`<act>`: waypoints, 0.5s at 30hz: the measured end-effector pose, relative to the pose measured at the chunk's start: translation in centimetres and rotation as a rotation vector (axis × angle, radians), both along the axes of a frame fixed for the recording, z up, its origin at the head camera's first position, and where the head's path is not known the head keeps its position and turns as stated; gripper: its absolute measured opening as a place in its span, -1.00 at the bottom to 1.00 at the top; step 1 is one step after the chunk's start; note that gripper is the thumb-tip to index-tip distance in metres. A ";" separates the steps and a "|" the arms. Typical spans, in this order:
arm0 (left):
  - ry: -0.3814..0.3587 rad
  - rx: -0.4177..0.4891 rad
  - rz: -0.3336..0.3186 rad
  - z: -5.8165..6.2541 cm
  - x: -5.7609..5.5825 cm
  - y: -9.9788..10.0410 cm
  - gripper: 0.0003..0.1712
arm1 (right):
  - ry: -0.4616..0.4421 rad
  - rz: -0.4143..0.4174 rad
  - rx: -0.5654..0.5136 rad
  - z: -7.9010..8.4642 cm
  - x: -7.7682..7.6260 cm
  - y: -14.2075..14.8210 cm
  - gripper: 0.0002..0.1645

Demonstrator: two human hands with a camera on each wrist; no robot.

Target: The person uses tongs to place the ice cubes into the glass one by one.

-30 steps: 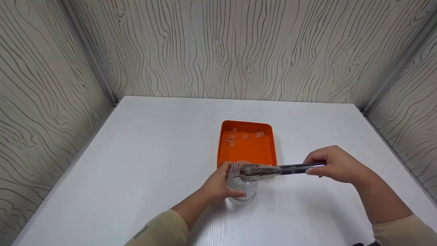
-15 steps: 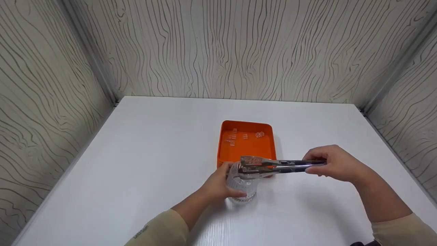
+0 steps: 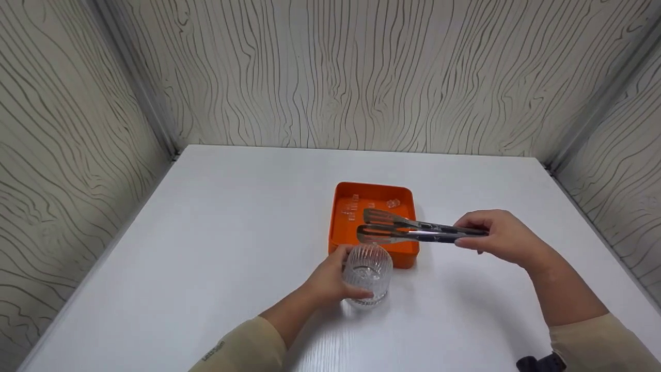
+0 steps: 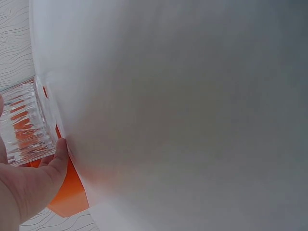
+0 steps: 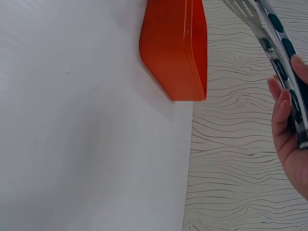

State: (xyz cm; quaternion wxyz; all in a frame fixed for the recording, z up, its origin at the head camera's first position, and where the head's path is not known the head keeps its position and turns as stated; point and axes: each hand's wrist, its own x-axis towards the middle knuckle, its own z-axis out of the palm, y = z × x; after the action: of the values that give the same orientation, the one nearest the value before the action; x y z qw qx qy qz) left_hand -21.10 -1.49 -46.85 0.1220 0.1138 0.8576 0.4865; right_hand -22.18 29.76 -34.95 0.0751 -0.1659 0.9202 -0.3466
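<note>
A clear ribbed drinking glass (image 3: 376, 268) stands on the table, with my left hand (image 3: 330, 279) curled round its left side. In the left wrist view the fingers wrap the same glass (image 4: 26, 122). My right hand (image 3: 503, 240) grips metal tongs (image 3: 428, 232) with dark handle inlays by the handle end. The slotted tips are spread apart over the near part of an orange tray (image 3: 338, 227), and I see nothing between them. Small clear cubes (image 3: 393, 203) lie in the tray's far half, several in a cluster at the left. The right wrist view shows the tongs (image 5: 276, 53) held between thumb and fingers.
The white table (image 3: 232, 222) surrounds the tray and the glass. Wood-patterned panels (image 3: 330, 77) rise at the back and both sides. A dark band (image 3: 542, 363) sits on the right wrist.
The tongs came up out of the glass, their tips parted, and moved forward over the tray with my right hand. A clear piece now shows inside the glass. My left hand stayed put.
</note>
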 end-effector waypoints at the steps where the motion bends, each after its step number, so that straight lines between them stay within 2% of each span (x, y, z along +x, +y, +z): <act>1: 0.001 -0.002 0.001 0.0 0.0 0.0 -0.05 | 0.000 -0.008 -0.003 0.0 -0.1 0.0 -0.72; 8: 0.009 -0.017 -0.006 0.1 0.1 0.0 -0.07 | -0.015 -0.057 -0.002 -0.4 -1.1 -0.1 -0.71; 15: -0.017 -0.020 0.016 0.2 0.2 0.1 -0.07 | -0.040 -0.120 0.037 -1.1 -2.1 -0.1 -0.65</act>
State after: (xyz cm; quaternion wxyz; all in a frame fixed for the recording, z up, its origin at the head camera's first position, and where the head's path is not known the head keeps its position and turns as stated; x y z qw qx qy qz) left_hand -20.91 -1.40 -46.68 0.1267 0.1016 0.8622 0.4798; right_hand -24.26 29.68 -36.09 0.0754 -0.1019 0.9331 -0.3366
